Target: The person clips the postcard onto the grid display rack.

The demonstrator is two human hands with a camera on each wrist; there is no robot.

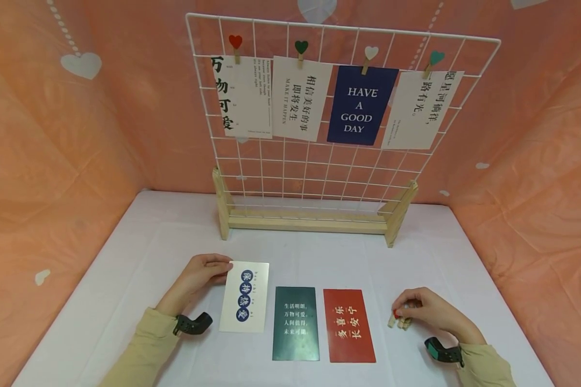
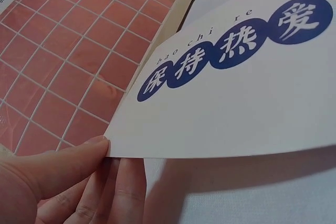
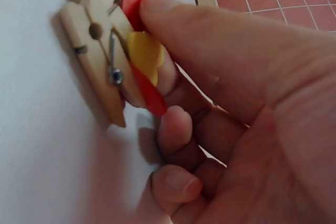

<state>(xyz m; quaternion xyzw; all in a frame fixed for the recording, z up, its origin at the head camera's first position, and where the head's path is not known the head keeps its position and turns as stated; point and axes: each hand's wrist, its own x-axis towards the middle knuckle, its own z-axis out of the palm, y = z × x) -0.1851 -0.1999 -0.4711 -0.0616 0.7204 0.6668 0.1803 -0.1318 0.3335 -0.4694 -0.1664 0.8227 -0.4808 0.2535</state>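
Note:
In the head view, my left hand [image 1: 197,280] pinches the upper left corner of a white card [image 1: 256,317] printed with blue circles and white characters. The left wrist view shows the thumb on top of the card [image 2: 226,119], with fingers beneath it; part of the card is raised off the table. Over at the right, my right hand [image 1: 433,310] pinches a small wooden clothespin by its red heart [image 3: 135,6], thumb against the heart. More wooden clothespins [image 3: 86,45] sit right beside it, with a yellow heart [image 3: 144,53] and another red one. The fingers partly hide them.
Between the hands lie a green card [image 1: 295,346] and a red card [image 1: 351,349]. Behind stands a white wire grid [image 1: 321,185] on a wooden base [image 1: 310,223]. Several heart clothespins hold cards on it, including a blue card [image 1: 360,102].

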